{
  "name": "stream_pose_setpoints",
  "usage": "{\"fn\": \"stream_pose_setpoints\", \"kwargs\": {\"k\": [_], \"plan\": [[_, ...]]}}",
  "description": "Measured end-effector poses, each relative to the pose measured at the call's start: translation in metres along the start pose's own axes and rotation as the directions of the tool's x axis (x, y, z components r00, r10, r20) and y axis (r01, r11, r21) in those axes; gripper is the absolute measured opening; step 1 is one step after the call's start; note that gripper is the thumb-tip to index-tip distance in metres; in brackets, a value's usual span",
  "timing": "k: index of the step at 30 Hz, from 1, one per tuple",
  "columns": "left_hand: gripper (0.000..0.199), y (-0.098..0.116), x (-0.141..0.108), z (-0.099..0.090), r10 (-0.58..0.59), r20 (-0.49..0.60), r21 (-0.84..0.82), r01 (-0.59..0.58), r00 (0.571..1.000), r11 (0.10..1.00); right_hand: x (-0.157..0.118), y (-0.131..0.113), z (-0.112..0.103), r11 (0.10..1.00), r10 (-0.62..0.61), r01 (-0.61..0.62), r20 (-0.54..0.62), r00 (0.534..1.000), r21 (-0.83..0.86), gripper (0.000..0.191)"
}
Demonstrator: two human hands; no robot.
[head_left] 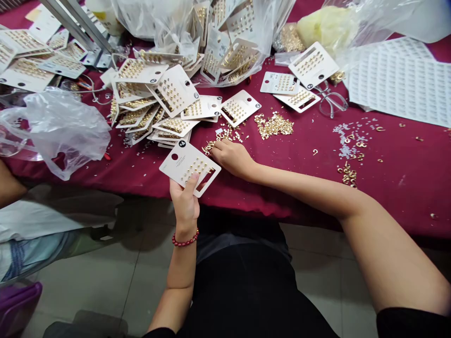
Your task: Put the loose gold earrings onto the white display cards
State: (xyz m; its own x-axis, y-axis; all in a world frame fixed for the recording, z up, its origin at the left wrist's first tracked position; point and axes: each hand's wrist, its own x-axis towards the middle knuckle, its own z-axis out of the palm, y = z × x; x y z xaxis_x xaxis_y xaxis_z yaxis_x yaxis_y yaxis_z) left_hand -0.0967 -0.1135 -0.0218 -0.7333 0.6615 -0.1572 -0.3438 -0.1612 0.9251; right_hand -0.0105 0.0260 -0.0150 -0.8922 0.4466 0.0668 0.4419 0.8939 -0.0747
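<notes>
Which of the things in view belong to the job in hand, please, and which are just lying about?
Seemingly part of the job:
white card held in the left hand
small gold pieces at the right hand
piled studded cards

Apparently just lying about:
eyeglasses
crumpled plastic bag

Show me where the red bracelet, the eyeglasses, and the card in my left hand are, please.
Red bracelet (185,243): head view, on its beads.
Eyeglasses (334,103): head view, on the lens area.
Held card (188,164): head view, middle of its printed face.

Smooth matt paper card (186,158), glossy metal studs (191,171).
</notes>
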Motion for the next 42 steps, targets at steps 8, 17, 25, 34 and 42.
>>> {"fn": "stream_pose_setpoints", "kwargs": {"k": [8, 17, 25, 34, 42], "plan": [[0.057, 0.001, -0.003, 0.008, -0.101, 0.05, 0.011, 0.101, 0.994, 0.995, -0.052, 0.032, -0.006, 0.983, 0.02, 0.006, -0.142, 0.99, 0.181, 0.022], [0.044, -0.025, -0.01, 0.034, -0.119, 0.254, 0.162, 0.078, 0.96, 0.984, -0.129, 0.004, -0.031, 0.417, 0.536, -0.091, -0.164, 0.828, 0.904, 0.013], [0.035, -0.031, -0.018, 0.05, -0.019, 0.23, 0.199, -0.028, 0.973, 0.98, -0.132, -0.033, 0.005, 0.167, 0.85, -0.056, -0.115, 0.514, 0.984, 0.012], [0.042, -0.033, -0.019, 0.051, -0.111, 0.225, 0.086, 0.094, 0.968, 0.992, -0.128, -0.038, 0.005, 0.305, 0.877, -0.119, -0.23, 0.421, 0.945, 0.006], [0.036, -0.031, -0.02, 0.051, -0.094, 0.214, 0.056, 0.083, 0.972, 0.995, -0.127, -0.04, 0.012, 0.453, 0.819, -0.156, -0.341, 0.461, 0.878, 0.006]]}}
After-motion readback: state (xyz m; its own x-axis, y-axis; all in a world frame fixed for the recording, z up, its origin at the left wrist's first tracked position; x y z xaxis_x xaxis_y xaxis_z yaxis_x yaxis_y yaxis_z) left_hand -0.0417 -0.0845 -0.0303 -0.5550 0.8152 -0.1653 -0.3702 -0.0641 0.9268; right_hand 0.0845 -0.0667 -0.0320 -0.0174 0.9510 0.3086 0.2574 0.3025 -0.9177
